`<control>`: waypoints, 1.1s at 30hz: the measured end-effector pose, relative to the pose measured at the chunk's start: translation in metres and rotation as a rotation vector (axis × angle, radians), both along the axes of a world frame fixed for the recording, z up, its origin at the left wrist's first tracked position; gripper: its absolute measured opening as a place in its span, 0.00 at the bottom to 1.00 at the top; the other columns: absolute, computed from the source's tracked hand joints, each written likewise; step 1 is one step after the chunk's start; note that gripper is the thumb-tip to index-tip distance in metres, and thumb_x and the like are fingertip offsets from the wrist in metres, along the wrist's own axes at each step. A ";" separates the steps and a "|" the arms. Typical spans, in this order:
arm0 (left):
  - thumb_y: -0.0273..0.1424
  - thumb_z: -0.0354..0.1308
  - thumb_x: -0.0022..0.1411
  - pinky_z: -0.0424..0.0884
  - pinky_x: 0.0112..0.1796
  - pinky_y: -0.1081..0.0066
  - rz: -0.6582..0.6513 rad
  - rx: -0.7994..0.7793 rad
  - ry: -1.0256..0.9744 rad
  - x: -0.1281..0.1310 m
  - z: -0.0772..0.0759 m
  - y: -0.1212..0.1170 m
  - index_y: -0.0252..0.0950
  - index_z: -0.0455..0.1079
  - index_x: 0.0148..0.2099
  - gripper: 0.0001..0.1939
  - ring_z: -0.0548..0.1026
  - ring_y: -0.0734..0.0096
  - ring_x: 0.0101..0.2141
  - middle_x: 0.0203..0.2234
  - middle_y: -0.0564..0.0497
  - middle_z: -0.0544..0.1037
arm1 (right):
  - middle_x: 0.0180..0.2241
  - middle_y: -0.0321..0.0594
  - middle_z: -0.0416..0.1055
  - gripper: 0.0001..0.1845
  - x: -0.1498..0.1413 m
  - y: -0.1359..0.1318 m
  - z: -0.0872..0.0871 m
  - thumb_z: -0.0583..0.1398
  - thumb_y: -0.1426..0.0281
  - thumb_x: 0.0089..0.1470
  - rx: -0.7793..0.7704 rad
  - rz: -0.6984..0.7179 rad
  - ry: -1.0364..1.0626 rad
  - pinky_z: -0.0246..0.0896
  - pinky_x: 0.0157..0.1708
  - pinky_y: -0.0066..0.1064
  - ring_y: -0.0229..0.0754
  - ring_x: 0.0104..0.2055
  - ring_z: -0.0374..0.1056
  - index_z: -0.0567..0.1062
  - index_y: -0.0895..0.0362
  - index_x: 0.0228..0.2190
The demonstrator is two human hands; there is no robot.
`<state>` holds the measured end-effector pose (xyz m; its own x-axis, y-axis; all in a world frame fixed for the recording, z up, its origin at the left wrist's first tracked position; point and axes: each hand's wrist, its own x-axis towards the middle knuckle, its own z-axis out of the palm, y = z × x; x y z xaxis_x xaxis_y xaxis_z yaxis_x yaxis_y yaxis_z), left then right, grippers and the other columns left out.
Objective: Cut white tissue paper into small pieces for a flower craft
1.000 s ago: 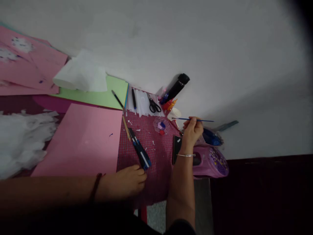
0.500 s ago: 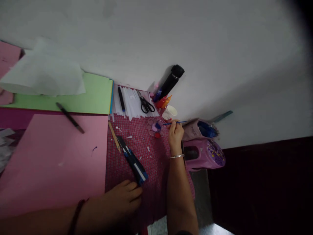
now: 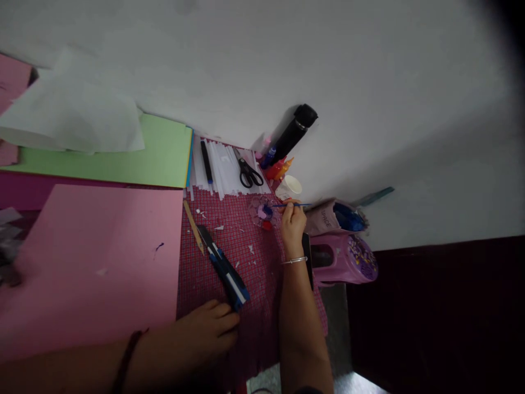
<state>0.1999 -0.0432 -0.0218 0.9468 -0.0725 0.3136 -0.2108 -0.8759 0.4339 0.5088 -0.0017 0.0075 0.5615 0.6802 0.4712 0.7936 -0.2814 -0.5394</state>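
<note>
My right hand (image 3: 293, 225) pinches a thin blue paintbrush (image 3: 302, 204), its tip end over a small clear palette (image 3: 255, 214). Dabs of dark blue, lilac and red paint lie in the palette. My left hand (image 3: 211, 331) rests near the table's front edge, fingers loosely bent and slightly apart, with nothing seen in it. Just beyond its fingertips lies a blue and black box cutter (image 3: 228, 276). A sheet of pink paper (image 3: 118, 262) to the left carries a small dark purple paint stroke (image 3: 159, 247).
Scissors (image 3: 248, 174) and a black marker (image 3: 206, 162) lie on white strips. Behind the palette stand a paper cup (image 3: 289, 187), paint bottles (image 3: 275, 168) and a black flask (image 3: 292, 135). A pink stool (image 3: 338, 257) is beside the table. Green paper (image 3: 164, 150) lies at the back left.
The dark pen that lay on the pink and green paper is gone from there. A dark blur shows at the far left edge. The brush tip stays at the palette; the view shifts slightly.
</note>
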 end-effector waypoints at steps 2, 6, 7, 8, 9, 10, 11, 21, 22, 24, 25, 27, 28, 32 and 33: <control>0.35 0.63 0.66 0.64 0.38 0.65 -0.001 -0.002 0.008 0.000 -0.004 -0.001 0.37 0.72 0.41 0.07 0.70 0.66 0.39 0.40 0.53 0.78 | 0.28 0.43 0.75 0.20 0.000 0.001 0.000 0.44 0.63 0.65 -0.008 -0.010 -0.008 0.64 0.41 0.40 0.47 0.33 0.71 0.73 0.56 0.33; 0.36 0.63 0.66 0.63 0.39 0.65 -0.006 0.001 0.024 0.000 -0.006 -0.002 0.38 0.72 0.39 0.07 0.70 0.67 0.39 0.38 0.53 0.77 | 0.28 0.44 0.75 0.21 -0.001 0.000 0.001 0.44 0.63 0.65 -0.027 -0.041 -0.023 0.63 0.41 0.40 0.48 0.34 0.71 0.73 0.55 0.32; 0.36 0.64 0.65 0.64 0.39 0.64 -0.005 0.005 0.022 0.001 -0.005 -0.002 0.38 0.72 0.39 0.07 0.70 0.67 0.39 0.38 0.54 0.77 | 0.28 0.44 0.75 0.21 -0.002 -0.001 0.002 0.44 0.63 0.65 -0.031 -0.051 -0.026 0.63 0.40 0.39 0.48 0.33 0.71 0.73 0.55 0.33; 0.36 0.65 0.64 0.64 0.39 0.64 -0.001 0.008 0.017 0.001 -0.003 -0.002 0.38 0.73 0.39 0.08 0.70 0.67 0.39 0.38 0.54 0.77 | 0.28 0.44 0.75 0.21 -0.002 -0.002 0.003 0.44 0.63 0.65 -0.036 -0.061 -0.029 0.63 0.39 0.39 0.48 0.33 0.71 0.74 0.56 0.33; 0.35 0.66 0.64 0.63 0.39 0.64 -0.001 0.009 0.016 0.001 -0.001 -0.002 0.38 0.73 0.39 0.08 0.70 0.68 0.39 0.39 0.55 0.77 | 0.28 0.45 0.75 0.21 -0.003 -0.003 0.005 0.45 0.64 0.65 -0.040 -0.072 -0.033 0.62 0.39 0.39 0.48 0.32 0.70 0.74 0.56 0.33; 0.35 0.67 0.63 0.63 0.39 0.64 -0.002 0.009 0.017 0.001 0.000 -0.001 0.38 0.73 0.39 0.08 0.70 0.68 0.39 0.39 0.55 0.77 | 0.28 0.45 0.75 0.21 -0.003 -0.004 0.006 0.45 0.64 0.65 -0.043 -0.082 -0.038 0.62 0.38 0.39 0.48 0.32 0.70 0.74 0.56 0.32; 0.35 0.67 0.63 0.63 0.39 0.64 -0.001 0.008 0.021 0.001 0.001 -0.001 0.38 0.73 0.38 0.08 0.70 0.68 0.39 0.38 0.55 0.77 | 0.29 0.46 0.75 0.21 -0.004 -0.005 0.008 0.45 0.64 0.64 -0.044 -0.092 -0.044 0.62 0.38 0.39 0.48 0.32 0.70 0.74 0.56 0.32; 0.32 0.65 0.64 0.63 0.38 0.65 -0.048 0.026 0.006 -0.003 0.022 0.001 0.37 0.73 0.38 0.06 0.71 0.67 0.38 0.37 0.52 0.77 | 0.30 0.47 0.75 0.21 -0.005 -0.009 0.014 0.44 0.64 0.65 -0.029 -0.119 -0.069 0.62 0.39 0.40 0.50 0.34 0.70 0.74 0.56 0.32; 0.31 0.65 0.65 0.63 0.38 0.66 -0.068 0.038 0.007 -0.002 0.034 0.002 0.37 0.73 0.38 0.05 0.71 0.67 0.38 0.37 0.52 0.77 | 0.30 0.46 0.75 0.21 -0.005 -0.009 0.013 0.44 0.63 0.65 -0.028 -0.117 -0.066 0.62 0.39 0.40 0.50 0.34 0.70 0.73 0.56 0.32; 0.28 0.62 0.66 0.63 0.38 0.65 -0.090 0.072 -0.007 0.006 0.058 0.007 0.36 0.73 0.38 0.02 0.70 0.67 0.36 0.35 0.52 0.77 | 0.29 0.46 0.75 0.22 -0.005 -0.010 0.013 0.44 0.63 0.65 -0.022 -0.114 -0.061 0.62 0.39 0.40 0.49 0.34 0.70 0.73 0.56 0.32; 0.27 0.61 0.66 0.64 0.37 0.65 -0.078 0.100 -0.017 0.014 0.068 0.011 0.35 0.72 0.38 0.03 0.70 0.67 0.35 0.34 0.51 0.77 | 0.29 0.46 0.74 0.22 -0.005 -0.010 0.012 0.44 0.63 0.66 -0.017 -0.114 -0.057 0.62 0.39 0.40 0.49 0.33 0.70 0.73 0.56 0.32; 0.26 0.59 0.67 0.64 0.35 0.63 0.007 0.162 -0.024 0.037 0.078 0.024 0.35 0.71 0.37 0.03 0.71 0.63 0.35 0.32 0.50 0.76 | 0.29 0.45 0.74 0.22 -0.006 -0.010 0.012 0.44 0.63 0.66 -0.009 -0.113 -0.050 0.62 0.38 0.39 0.48 0.33 0.70 0.73 0.56 0.31; 0.25 0.58 0.67 0.64 0.33 0.63 0.054 0.187 -0.048 0.052 0.079 0.032 0.35 0.71 0.36 0.04 0.71 0.63 0.34 0.31 0.50 0.75 | 0.29 0.45 0.74 0.21 -0.006 -0.010 0.012 0.44 0.63 0.66 -0.005 -0.111 -0.047 0.62 0.38 0.39 0.48 0.32 0.70 0.73 0.55 0.31; 0.21 0.53 0.68 0.67 0.34 0.64 0.209 0.269 0.065 0.110 0.063 0.073 0.32 0.71 0.42 0.05 0.74 0.60 0.38 0.36 0.45 0.77 | 0.28 0.45 0.75 0.21 -0.006 -0.010 0.010 0.45 0.63 0.66 0.004 -0.100 -0.041 0.62 0.37 0.38 0.48 0.32 0.69 0.73 0.55 0.30; 0.21 0.53 0.68 0.68 0.34 0.65 0.257 0.273 0.095 0.121 0.058 0.083 0.31 0.71 0.44 0.06 0.75 0.60 0.38 0.37 0.44 0.77 | 0.28 0.45 0.75 0.21 -0.006 -0.010 0.010 0.45 0.63 0.66 0.005 -0.098 -0.041 0.62 0.37 0.38 0.48 0.32 0.69 0.73 0.55 0.30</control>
<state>0.3207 0.0400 0.0359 0.9687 0.1023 0.2260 0.0606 -0.9810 0.1844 0.5026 -0.0114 0.0175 0.6056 0.6208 0.4979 0.7836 -0.3562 -0.5089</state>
